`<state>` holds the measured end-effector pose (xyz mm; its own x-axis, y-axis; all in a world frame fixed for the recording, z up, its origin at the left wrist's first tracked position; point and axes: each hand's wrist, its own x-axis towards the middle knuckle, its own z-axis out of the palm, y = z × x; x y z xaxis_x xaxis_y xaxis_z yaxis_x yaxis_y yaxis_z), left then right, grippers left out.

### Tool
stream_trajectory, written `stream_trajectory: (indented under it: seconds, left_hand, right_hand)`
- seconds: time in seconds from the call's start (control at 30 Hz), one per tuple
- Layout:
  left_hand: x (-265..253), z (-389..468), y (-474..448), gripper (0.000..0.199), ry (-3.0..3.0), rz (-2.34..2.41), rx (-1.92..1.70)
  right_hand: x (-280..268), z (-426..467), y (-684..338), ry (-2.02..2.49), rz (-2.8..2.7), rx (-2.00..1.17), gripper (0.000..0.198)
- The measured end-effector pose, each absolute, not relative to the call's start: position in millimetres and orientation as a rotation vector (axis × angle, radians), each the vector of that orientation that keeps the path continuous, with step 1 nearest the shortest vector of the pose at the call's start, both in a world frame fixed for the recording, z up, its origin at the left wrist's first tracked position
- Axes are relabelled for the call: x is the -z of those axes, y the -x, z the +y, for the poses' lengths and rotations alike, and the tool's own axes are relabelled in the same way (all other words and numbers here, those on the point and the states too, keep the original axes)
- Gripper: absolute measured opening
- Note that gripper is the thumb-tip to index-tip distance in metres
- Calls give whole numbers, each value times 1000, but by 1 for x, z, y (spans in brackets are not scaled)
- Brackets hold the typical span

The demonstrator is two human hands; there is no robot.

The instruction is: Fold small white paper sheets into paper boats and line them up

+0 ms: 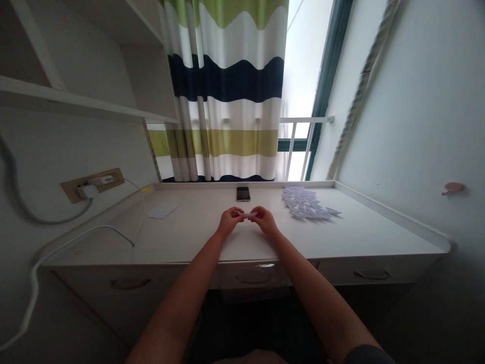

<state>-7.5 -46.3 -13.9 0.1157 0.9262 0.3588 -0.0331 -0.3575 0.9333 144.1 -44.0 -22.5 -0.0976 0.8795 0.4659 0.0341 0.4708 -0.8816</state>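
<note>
1. Left hand pinches one end of a small, partly hidden paper piece over the counter.
2. Dark phone lies flat beyond the paper piece, near the counter's back edge.
3. Right hand pinches the paper piece's other end.
4. Pile of folded papers spreads across the counter, right of both hands.

Over the desk, a paper piece sits between left hand and right hand. From there, the phone lies at twelve o'clock with the curtain behind, the paper pile at two, flat paper at ten.
</note>
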Motion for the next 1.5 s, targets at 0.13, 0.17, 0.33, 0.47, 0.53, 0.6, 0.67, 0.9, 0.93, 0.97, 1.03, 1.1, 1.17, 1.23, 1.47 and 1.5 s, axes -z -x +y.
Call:
stream_trajectory:
  seconds: [0.13, 0.17, 0.33, 0.47, 0.53, 0.6, 0.67, 0.9, 0.93, 0.97, 1.03, 1.1, 1.17, 1.23, 1.47, 1.5]
  left_hand:
    - [14, -45, 7, 33, -1505, 910, -1383]
    - [14, -45, 7, 33, -1498, 908, -1388]
    - [11, -49, 5, 29, -1439, 896, -1432]
    - [9, -50, 3, 28, -1408, 900, -1450]
    - [9, -49, 3, 29, -1402, 905, -1457]
    - [10, -49, 2, 29, -1393, 913, -1464]
    - [10, -48, 3, 30, -1387, 911, -1458]
    - [12, -49, 7, 39, -1428, 853, -1318]
    - [12, -49, 7, 38, -1437, 853, -1308]
    - [12, -49, 6, 37, -1448, 856, -1305]
    - [11, -50, 6, 34, -1481, 880, -1315]
    - [11, -51, 5, 31, -1519, 911, -1337]
    - [10, -51, 5, 30, -1548, 932, -1348]
    - [11, -51, 6, 30, -1567, 946, -1345]
    - [11, -51, 7, 32, -1554, 939, -1329]
    - [11, -51, 7, 32, -1550, 941, -1326]
  right_hand:
    - [20, -44, -144, 839, -1472, -987, 27]
    - [19, -45, -144, 840, -1461, -1005, 27]
    - [14, -50, -143, 801, -1372, -1071, 27]
    - [11, -53, -142, 795, -1333, -1095, 28]
    - [10, -54, -141, 795, -1328, -1103, 28]
    - [11, -53, -141, 791, -1326, -1105, 28]
    - [12, -52, -141, 788, -1324, -1101, 28]
    - [17, -47, -144, 784, -1366, -1046, 27]
    - [18, -47, -144, 774, -1367, -1043, 28]
    - [18, -47, -144, 763, -1366, -1044, 28]
    - [18, -47, -143, 749, -1362, -1059, 32]
    - [17, -47, -143, 765, -1375, -1084, 35]
    - [15, -49, -144, 811, -1407, -1110, 32]
    - [13, -51, -145, 855, -1428, -1136, 29]
    - [10, -54, -146, 877, -1444, -1128, 26]
    - [11, -54, -146, 878, -1459, -1109, 26]
